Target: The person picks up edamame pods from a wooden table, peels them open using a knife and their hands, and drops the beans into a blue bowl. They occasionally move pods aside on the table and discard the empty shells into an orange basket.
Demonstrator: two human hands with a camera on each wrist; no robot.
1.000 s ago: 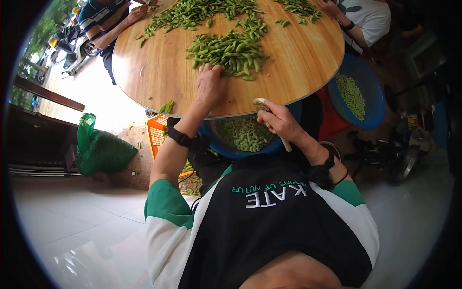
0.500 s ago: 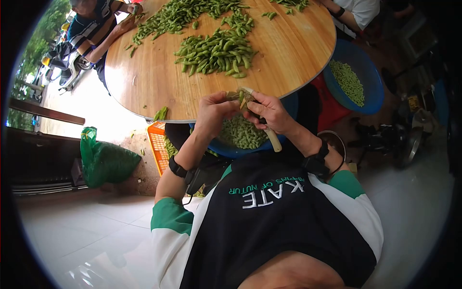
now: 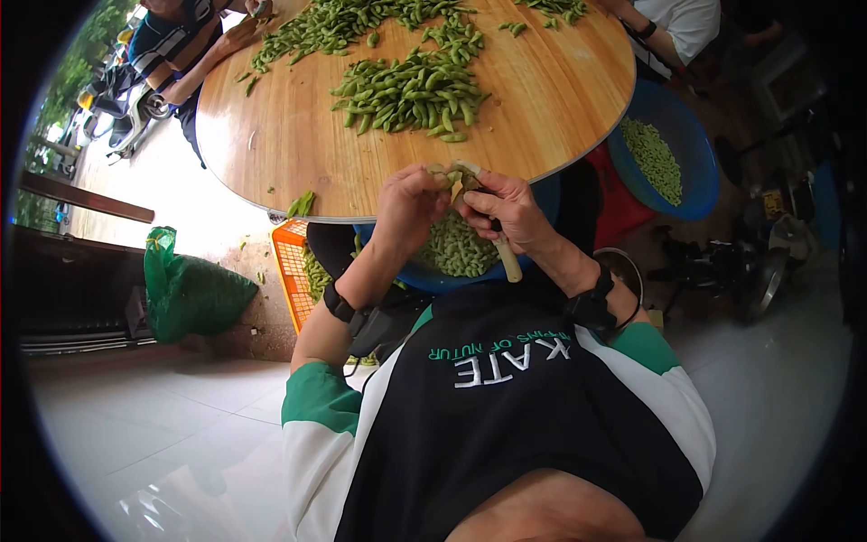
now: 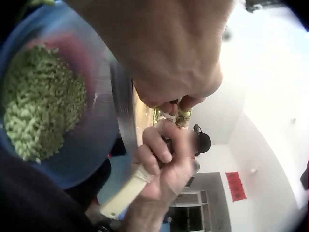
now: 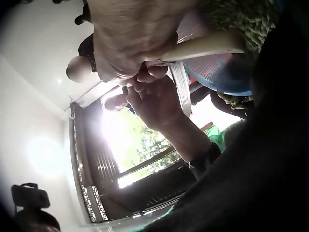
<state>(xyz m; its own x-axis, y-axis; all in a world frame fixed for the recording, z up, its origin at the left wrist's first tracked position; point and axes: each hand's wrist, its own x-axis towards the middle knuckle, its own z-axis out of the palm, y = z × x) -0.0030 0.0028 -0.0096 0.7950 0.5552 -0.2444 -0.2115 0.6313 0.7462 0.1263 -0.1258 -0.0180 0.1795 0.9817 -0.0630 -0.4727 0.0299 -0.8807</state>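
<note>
My left hand (image 3: 402, 212) pinches a green soybean pod (image 3: 442, 175) just beyond the near edge of the table. Beside it, my right hand (image 3: 519, 212) curls round a tool's cream handle (image 3: 510, 262), which also shows in the left wrist view as a cream handle (image 4: 126, 191) with a small dark spot near its end. The tool's working end is hidden among the fingers. A pale cover (image 3: 468, 168) sits on the right thumb. Under both hands stands a blue basin (image 4: 101, 140) of shelled green beans (image 3: 459, 248).
A heap of pods (image 3: 411, 90) lies on the round wooden table (image 3: 271, 154), with more pods behind. Another blue basin (image 3: 700, 181) of beans stands right. An orange crate (image 3: 289, 257) and green bag (image 3: 199, 294) are left. Two other people sit at the far side.
My left hand came back from the pod heap to meet the right hand over the basin, a pod now in its fingers. The right hand moved slightly left, keeping the cream-handled tool.
</note>
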